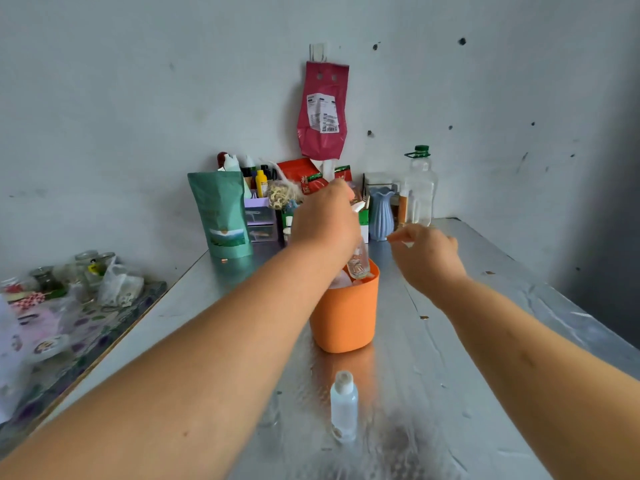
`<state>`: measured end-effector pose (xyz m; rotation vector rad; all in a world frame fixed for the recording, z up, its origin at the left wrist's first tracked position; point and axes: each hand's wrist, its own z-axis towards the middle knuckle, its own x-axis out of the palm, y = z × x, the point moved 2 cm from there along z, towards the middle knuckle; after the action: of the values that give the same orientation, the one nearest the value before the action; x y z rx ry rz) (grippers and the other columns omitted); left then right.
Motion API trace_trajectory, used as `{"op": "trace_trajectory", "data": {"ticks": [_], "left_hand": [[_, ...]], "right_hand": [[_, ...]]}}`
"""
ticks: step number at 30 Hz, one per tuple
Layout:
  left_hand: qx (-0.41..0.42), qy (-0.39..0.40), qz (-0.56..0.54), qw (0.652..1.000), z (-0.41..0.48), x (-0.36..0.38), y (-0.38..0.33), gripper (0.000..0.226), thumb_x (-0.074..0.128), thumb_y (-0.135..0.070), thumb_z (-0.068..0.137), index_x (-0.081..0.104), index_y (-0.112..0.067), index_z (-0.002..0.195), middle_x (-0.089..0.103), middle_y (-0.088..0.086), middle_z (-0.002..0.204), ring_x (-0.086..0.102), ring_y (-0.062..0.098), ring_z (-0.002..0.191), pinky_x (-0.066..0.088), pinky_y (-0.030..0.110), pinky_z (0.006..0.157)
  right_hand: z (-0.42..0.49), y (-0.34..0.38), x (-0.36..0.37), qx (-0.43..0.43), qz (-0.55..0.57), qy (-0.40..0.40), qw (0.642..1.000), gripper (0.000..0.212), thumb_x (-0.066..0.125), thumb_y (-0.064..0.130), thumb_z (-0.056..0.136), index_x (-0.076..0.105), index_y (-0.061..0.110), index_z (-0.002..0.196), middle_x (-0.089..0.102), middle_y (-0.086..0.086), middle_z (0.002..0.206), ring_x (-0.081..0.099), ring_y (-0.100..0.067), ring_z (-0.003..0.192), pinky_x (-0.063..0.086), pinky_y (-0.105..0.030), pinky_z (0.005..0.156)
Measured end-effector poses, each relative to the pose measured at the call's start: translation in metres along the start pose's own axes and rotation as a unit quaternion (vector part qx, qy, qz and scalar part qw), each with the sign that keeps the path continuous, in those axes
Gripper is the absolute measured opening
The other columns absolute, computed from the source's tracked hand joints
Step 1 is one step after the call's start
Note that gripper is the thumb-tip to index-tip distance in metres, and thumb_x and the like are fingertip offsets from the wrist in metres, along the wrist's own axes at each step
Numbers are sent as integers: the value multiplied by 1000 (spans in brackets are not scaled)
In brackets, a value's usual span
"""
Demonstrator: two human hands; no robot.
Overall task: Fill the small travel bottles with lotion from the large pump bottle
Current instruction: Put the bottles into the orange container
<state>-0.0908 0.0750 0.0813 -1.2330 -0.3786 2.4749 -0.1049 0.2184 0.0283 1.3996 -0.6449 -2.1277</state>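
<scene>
An orange cup (343,317) stands mid-table with pale bottles inside. My left hand (323,216) hovers over its rim and grips a clear bottle with a white top (358,263), whose lower end hangs just above the cup. To the right, my right hand (427,252) has curled fingers that pinch something small and pale, too blurred to name. A small translucent travel bottle (343,405) with a white cap stands upright on the table near me, apart from both hands.
Shiny foil covers the table (450,341). At the back wall stand a teal pouch (221,216), a purple drawer organiser (261,220), a blue ribbed vase (381,213) and a tall clear bottle with a green cap (420,188). A cluttered side table (69,306) lies left.
</scene>
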Motion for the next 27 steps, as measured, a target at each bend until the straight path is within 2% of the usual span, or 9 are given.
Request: {"op": "trace_trajectory", "data": {"ticks": [2, 7, 9, 12, 14, 16, 20, 22, 27], "left_hand": [[-3, 25, 21, 999, -1, 15, -1, 30, 55, -10, 95, 55, -17, 124, 67, 6, 114, 63, 29, 103, 51, 37, 79], [-22, 89, 53, 994, -2, 38, 1, 25, 61, -10, 90, 63, -14, 115, 67, 8, 113, 63, 30, 102, 50, 37, 80], [-45, 122, 56, 990, -5, 45, 3, 27, 66, -11, 87, 65, -14, 114, 67, 8, 114, 63, 30, 103, 51, 36, 81], [-73, 180, 54, 979, -11, 56, 7, 37, 73, -14, 82, 65, -14, 118, 65, 11, 119, 62, 31, 108, 52, 38, 91], [-79, 205, 53, 974, -18, 62, 11, 35, 62, -9, 90, 62, -11, 125, 60, 13, 128, 58, 32, 115, 48, 39, 98], [-81, 207, 49, 974, -22, 64, 15, 37, 54, -7, 93, 58, -10, 129, 57, 13, 132, 56, 32, 118, 46, 39, 101], [-58, 171, 49, 982, -28, 56, 26, 37, 54, -8, 94, 57, -16, 130, 58, 8, 132, 55, 28, 118, 47, 38, 99], [-47, 167, 40, 984, -32, 53, 34, 35, 50, -5, 94, 60, -17, 125, 60, 7, 127, 57, 27, 114, 48, 39, 98], [0, 221, 83, 972, -46, 45, 46, 27, 56, -9, 93, 66, -20, 115, 62, 6, 122, 59, 27, 109, 48, 33, 89]], "right_hand": [[-3, -9, -3, -5, 0, 4, 1000, 31, 41, 15, 98, 66, 23, 116, 65, 0, 119, 33, -10, 95, 34, -33, 101], [-10, -30, 5, 12, 22, 20, 999, 30, 43, 20, 96, 68, 29, 107, 66, -2, 109, 50, -27, 110, 45, -32, 88], [-12, -35, 11, 18, 40, 45, 998, 28, 44, 19, 94, 69, 28, 103, 67, 2, 101, 59, -24, 92, 49, -28, 72], [-24, -36, 22, -10, 44, 116, 992, 22, 51, 20, 93, 71, 26, 99, 66, 6, 91, 57, -11, 72, 42, -18, 53], [-39, -35, 29, -40, 55, 194, 979, 16, 62, 24, 90, 72, 25, 102, 68, 8, 97, 59, -7, 78, 42, -11, 56], [-55, -33, 35, -71, 36, 292, 953, 27, 71, 33, 85, 69, 27, 111, 66, 11, 105, 59, -2, 86, 43, -8, 66], [-84, -32, 48, -89, -6, 433, 897, 56, 78, 48, 73, 56, 40, 124, 55, 21, 116, 57, -2, 101, 52, -24, 87], [-94, -31, 58, -97, -29, 444, 891, 64, 78, 47, 72, 52, 38, 129, 54, 20, 117, 57, -4, 101, 52, -24, 85], [-99, -28, 69, -91, -27, 395, 914, 54, 76, 42, 77, 55, 30, 125, 59, 10, 117, 58, -8, 91, 46, -18, 70]]}}
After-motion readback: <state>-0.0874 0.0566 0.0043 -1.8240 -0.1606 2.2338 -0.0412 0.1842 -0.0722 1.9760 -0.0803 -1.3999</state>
